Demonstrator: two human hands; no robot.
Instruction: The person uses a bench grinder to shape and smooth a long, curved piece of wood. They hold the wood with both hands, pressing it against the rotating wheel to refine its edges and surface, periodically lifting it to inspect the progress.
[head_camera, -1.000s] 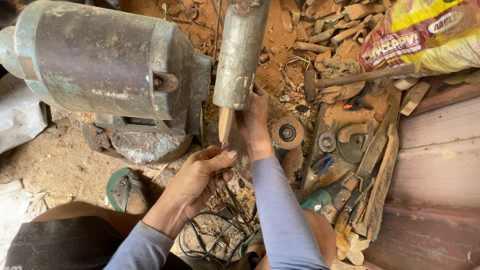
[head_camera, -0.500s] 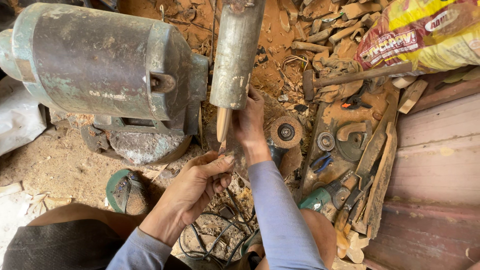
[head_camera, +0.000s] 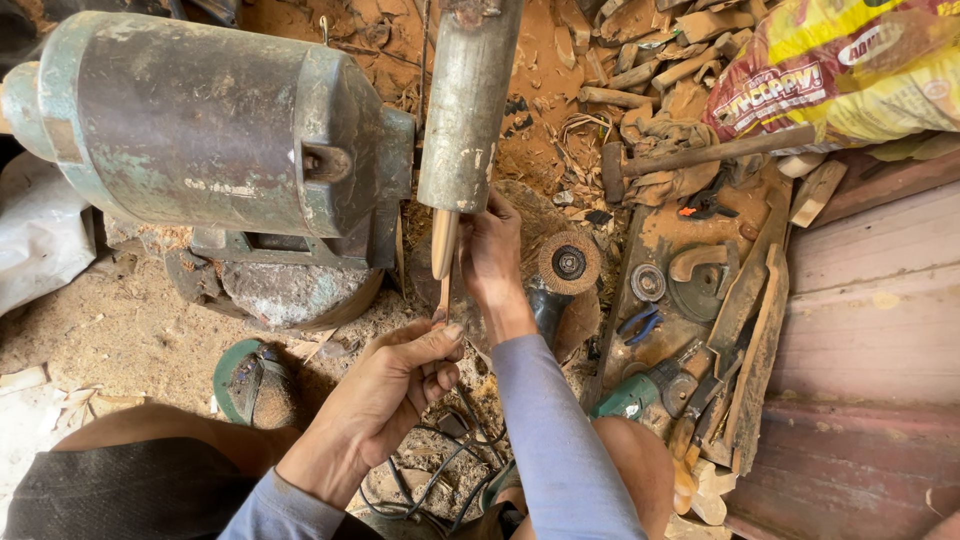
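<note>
A thin wooden piece (head_camera: 443, 245) sticks out of the end of a long grey metal cylinder (head_camera: 468, 105) that runs beside a big green motor (head_camera: 215, 125). My left hand (head_camera: 395, 385) pinches the near tip of the wooden piece between thumb and fingers. My right hand (head_camera: 492, 250) reaches in from the right, its fingers at the wooden piece just below the cylinder's end. What my right fingers grip is partly hidden.
A round sanding disc (head_camera: 569, 263) lies right of my right hand. A hammer (head_camera: 690, 160), pliers (head_camera: 638, 324), a green power tool (head_camera: 640, 393), wood scraps and a yellow sack (head_camera: 850, 65) lie to the right. Cables (head_camera: 440, 470) and a green sandal (head_camera: 245, 382) lie near my knees.
My left hand has shifted slightly up towards the tip of the wooden piece. My right hand stays at the cylinder's end.
</note>
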